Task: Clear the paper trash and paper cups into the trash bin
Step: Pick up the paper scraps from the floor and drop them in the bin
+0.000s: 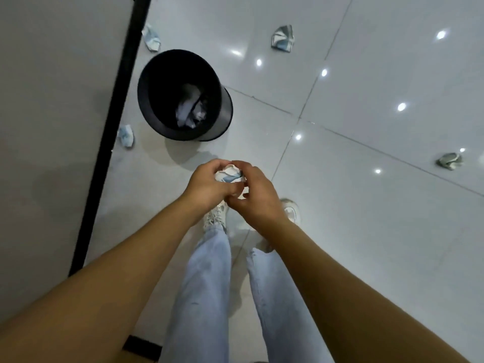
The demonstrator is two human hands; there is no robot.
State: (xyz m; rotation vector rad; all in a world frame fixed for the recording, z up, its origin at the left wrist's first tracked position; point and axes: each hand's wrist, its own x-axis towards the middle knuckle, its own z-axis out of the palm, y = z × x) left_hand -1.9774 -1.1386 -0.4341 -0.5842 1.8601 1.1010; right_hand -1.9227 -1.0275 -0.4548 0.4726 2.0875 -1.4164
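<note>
Both hands, left hand point(207, 186) and right hand point(255, 197), curl around one crumpled paper cup point(230, 174). Trash bin point(222, 119) sits ahead-left of them, nearer left hand.

A crumpled white-and-blue paper cup point(230, 174) is sitting at frame centre, four more crushed cups point(282, 38) are lying scattered on the floor, and the black trash bin point(222, 111), upper left, is holding crumpled paper.
</note>
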